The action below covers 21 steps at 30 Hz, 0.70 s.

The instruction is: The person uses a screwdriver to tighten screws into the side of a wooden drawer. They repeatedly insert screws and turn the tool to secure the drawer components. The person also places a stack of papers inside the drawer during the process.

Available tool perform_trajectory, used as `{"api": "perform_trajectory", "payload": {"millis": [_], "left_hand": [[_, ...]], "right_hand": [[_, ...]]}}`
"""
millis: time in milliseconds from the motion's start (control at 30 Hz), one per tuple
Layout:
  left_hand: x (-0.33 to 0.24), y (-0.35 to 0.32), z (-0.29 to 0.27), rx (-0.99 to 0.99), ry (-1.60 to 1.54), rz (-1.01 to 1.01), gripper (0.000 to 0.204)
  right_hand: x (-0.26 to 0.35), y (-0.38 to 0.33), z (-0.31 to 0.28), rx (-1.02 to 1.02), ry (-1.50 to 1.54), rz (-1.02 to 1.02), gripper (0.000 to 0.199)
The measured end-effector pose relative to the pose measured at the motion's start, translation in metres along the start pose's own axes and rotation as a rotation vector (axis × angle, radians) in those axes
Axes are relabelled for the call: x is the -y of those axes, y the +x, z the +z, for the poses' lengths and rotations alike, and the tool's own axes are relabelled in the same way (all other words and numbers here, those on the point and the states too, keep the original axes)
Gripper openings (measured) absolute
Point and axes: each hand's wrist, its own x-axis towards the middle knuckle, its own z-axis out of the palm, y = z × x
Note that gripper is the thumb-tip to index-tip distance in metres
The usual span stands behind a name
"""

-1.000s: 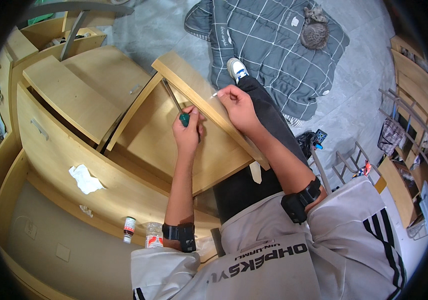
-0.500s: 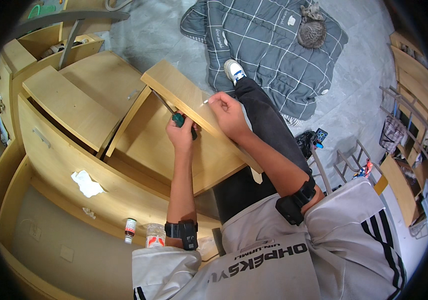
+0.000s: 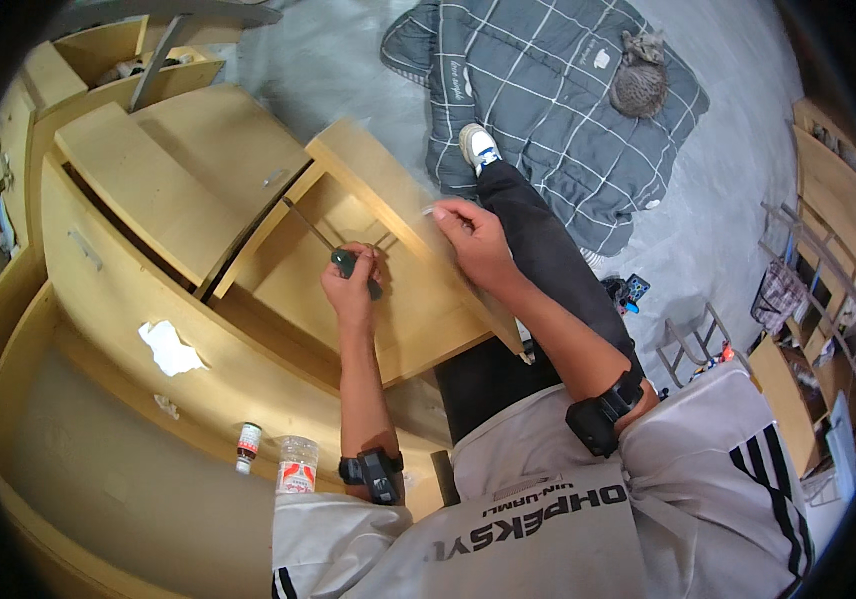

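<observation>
My left hand [image 3: 350, 285] is closed round the dark green handle of a screwdriver [image 3: 317, 229]. Its shaft points up and left over the inside of a pulled-out wooden drawer [image 3: 403, 324]. On the outer side of the drawer front [image 3: 373, 180], my right hand [image 3: 475, 240] pinches a small silvery piece [image 3: 428, 210] close to the panel. Most of that piece is hidden by the fingers, so its kind is unclear. The screwdriver tip stands apart from the drawer front.
A wooden desk [image 3: 138, 319] with a second drawer front [image 3: 138, 190] lies left. On it are torn white paper [image 3: 170, 347], a small bottle [image 3: 248, 447] and a clear plastic bottle [image 3: 297, 464]. A checked quilt [image 3: 538, 110] with a curled-up cat [image 3: 640, 80] lies ahead on the floor.
My left hand has drawn the screwdriver back from the drawer front, toward the drawer's middle. My right hand keeps its pinch at the front. The whole view has shifted slightly.
</observation>
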Motion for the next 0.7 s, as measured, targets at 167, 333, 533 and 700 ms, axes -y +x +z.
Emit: {"api": "perform_trajectory", "payload": {"millis": [167,333,533,700], "left_hand": [[-0.016,-0.027,-0.013,-0.109,-0.142,-0.038,0.009],[-0.037,-0.072,-0.018,-0.195,-0.319,-0.035,0.012],[-0.068,-0.124,-0.033,-0.318,-0.375,0.078,0.015],[-0.074,-0.142,-0.058,-0.386,-0.249,0.152,0.017]], "right_hand": [[-0.002,0.003,-0.003,0.035,-0.074,-0.034,0.022],[0.017,0.005,0.0,-0.139,-0.449,-0.218,0.017],[0.064,-0.073,0.067,0.17,-0.345,-0.261,0.015],[0.064,-0.112,0.151,0.514,0.027,0.062,0.018]]}}
